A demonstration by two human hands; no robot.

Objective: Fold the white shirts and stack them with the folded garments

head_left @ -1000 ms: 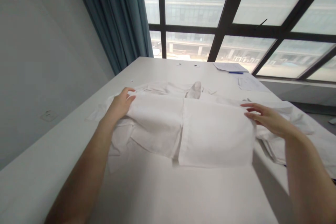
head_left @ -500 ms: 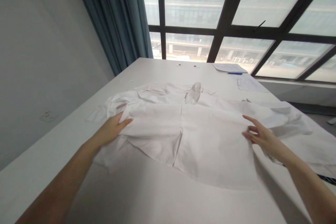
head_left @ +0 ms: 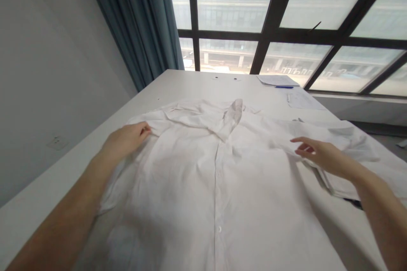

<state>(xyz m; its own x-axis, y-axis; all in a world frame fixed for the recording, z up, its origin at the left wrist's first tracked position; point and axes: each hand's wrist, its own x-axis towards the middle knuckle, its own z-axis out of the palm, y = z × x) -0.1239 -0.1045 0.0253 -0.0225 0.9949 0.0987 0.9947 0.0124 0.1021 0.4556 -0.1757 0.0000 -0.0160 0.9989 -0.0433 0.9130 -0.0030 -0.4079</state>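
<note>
A white button-up shirt (head_left: 187, 169) lies front side up before me, its collar (head_left: 233, 114) toward the far side and its button placket running down the middle toward me. At the shirt's left shoulder area, my left hand (head_left: 127, 139) is closed, with the fabric pinched between curled fingers. My right hand (head_left: 321, 154) hovers by the shirt's right side, near where the sleeve spreads out, its fingers parted and slightly bent. Whether its fingertips touch the cloth is hard to see. The shirt's lower hem runs out of view at the bottom.
The shirt rests on a white table (head_left: 190, 82). Papers (head_left: 276, 80) and a blue pen (head_left: 284, 87) lie at its far right. More white cloth (head_left: 378, 173) covers the right side, with a dark item (head_left: 353, 203) at its edge. A blue curtain (head_left: 143, 29) and windows stand behind.
The shirt's front panel, folded up before, now lies spread down toward me. My left hand has moved slightly up and left; the right hand's fingers have come off the panel's edge.
</note>
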